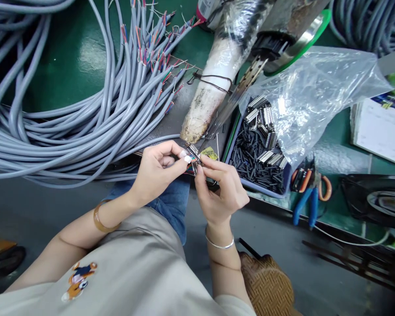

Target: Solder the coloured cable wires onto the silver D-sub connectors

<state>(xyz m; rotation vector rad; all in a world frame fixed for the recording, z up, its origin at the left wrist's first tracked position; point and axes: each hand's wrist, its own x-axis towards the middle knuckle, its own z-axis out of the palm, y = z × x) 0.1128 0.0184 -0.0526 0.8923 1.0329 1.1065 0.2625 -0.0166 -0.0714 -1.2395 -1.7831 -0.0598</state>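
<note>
My left hand (161, 169) is closed in a pinch, thumb and forefinger together on thin coloured wires. My right hand (222, 186) pinches a small metal connector (194, 152) from the other side. The wires meet the connector between my fingertips, which partly hide both. Just above my hands is the stained tip of a white tube (206, 98) wrapped in clear film. Grey cables (118, 114) with stripped ends showing coloured wires lie to the left.
Right of my hands, a blue tray (228, 153) holds black sleeves (250, 162) and metal connectors (266, 116), partly under a clear plastic bag (316, 83). Blue-handled cutters (306, 204) and orange-handled scissors (325, 188) lie beside it. A woven stool (266, 281) stands below.
</note>
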